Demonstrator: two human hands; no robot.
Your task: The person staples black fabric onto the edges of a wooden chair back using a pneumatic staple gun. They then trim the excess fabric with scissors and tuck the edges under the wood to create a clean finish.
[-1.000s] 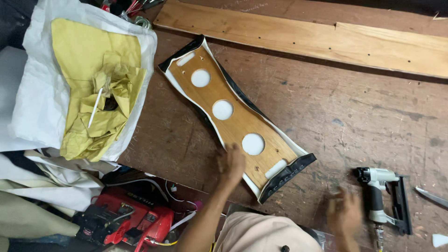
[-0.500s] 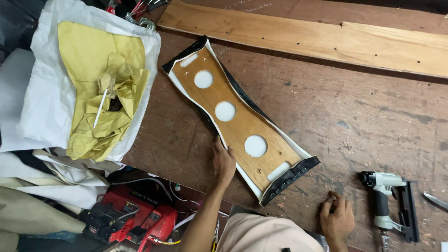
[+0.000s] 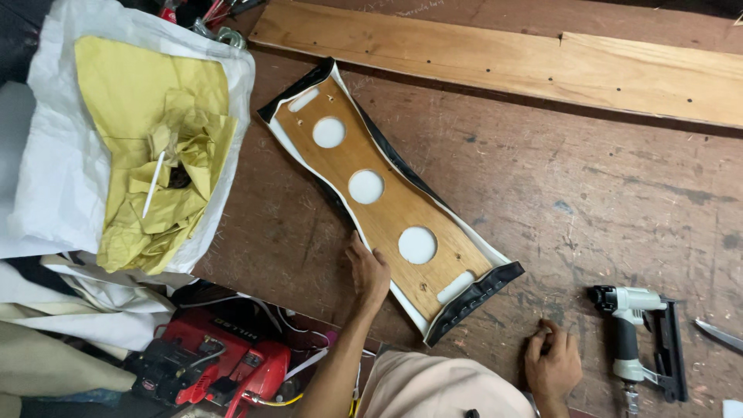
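A long wooden panel (image 3: pixel 387 209) with three round holes lies diagonally on the brown workbench (image 3: pixel 588 201), wrapped at its edges in white and black material. My left hand (image 3: pixel 367 271) rests flat on the panel's near long edge, pressing the white edging. My right hand (image 3: pixel 552 364) lies on the bench with curled fingers, holding nothing, just left of a pneumatic stapler (image 3: pixel 635 333). The black-covered end of the panel (image 3: pixel 474 300) points toward my right hand.
A white sack (image 3: pixel 46 178) of crumpled yellow paper (image 3: pixel 155 155) sits at the left. A long light wooden plank (image 3: pixel 495 58) lies along the far side. A red tool (image 3: pixel 217 364) with cords sits below the bench edge. A blade tip (image 3: pixel 720 334) shows at the far right.
My right hand has drawn away from the stapler and settled on the bench. My left hand stays on the panel's near edge. The view has shifted slightly.
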